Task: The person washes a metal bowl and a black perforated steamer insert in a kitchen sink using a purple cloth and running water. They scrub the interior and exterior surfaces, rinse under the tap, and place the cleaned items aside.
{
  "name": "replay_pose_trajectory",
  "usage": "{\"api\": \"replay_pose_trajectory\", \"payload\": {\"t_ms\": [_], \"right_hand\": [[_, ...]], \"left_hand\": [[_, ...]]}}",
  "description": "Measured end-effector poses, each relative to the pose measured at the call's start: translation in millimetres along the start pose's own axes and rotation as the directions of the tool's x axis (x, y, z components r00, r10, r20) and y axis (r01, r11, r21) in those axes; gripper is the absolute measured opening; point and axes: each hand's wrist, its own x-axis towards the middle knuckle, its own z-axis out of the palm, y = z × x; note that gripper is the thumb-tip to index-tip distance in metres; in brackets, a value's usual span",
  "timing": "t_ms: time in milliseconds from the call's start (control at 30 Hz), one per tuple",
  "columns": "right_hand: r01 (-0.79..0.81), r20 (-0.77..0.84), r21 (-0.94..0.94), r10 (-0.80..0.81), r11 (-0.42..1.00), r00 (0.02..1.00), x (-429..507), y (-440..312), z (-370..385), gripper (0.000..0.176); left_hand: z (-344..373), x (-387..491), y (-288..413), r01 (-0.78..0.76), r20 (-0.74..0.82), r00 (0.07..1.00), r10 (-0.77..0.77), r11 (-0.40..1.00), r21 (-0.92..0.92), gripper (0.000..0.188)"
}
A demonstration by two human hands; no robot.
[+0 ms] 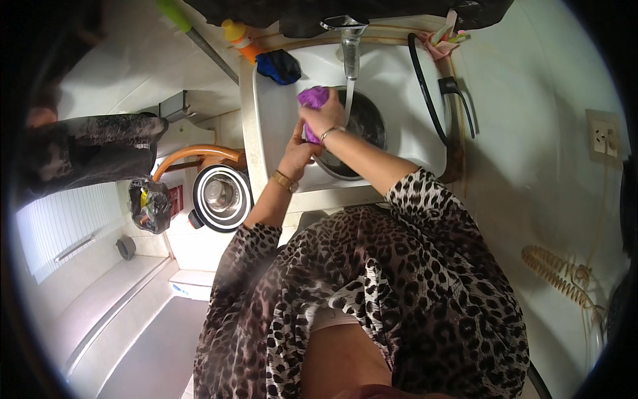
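Both my hands hold a wet-looking purple cloth (313,98) over the left side of a dark round basin (368,124), which stands in a white sink (279,119). My right hand (326,113) is closed around the middle of the cloth. Below it, my left hand (298,153) grips the cloth's lower end with the fingers partly extended. Water runs from the chrome faucet (351,55) into the basin, just right of my right hand. A blue and black cloth (279,67) lies on the sink's upper left rim.
An orange bottle with a yellow cap (241,39) stands behind the sink's left corner. A black hose (423,90) curves over the right side. Left of the sink are a round black-and-white container (199,199) and a plastic bag (152,212). A wall socket (602,137) is at right.
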Motion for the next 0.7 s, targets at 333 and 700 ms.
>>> {"api": "replay_pose_trajectory", "payload": {"t_ms": [333,700], "right_hand": [[-0.021,0.015,0.072,0.020,0.997,1.000,24,14,-2,0.062],[0.152,0.374,-0.055,-0.121,0.987,0.919,-16,68,0,0.073]], "left_hand": [[10,-14,-11,-0.086,0.084,0.993,0.087,0.996,-0.018,0.081],[4,-7,-27,0.005,0.044,0.999,0.003,0.983,-0.186,0.082]]}}
